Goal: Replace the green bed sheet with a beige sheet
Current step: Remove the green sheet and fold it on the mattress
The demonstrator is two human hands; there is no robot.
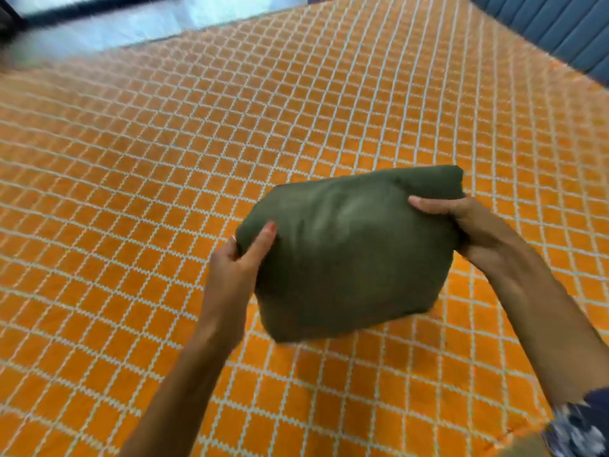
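Orange mattress (164,192) blurs behind the folded green sheet (349,252), both hands' grip holding it, fingers hidden underneath.

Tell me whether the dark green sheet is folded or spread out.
Folded: the dark green cloth sheet is a compact, thick bundle gripped by the left hand and right hand.

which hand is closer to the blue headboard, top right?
Right. The right hand grips the green bundle's far-right corner, below the headboard; the left hand grips its opposite edge.
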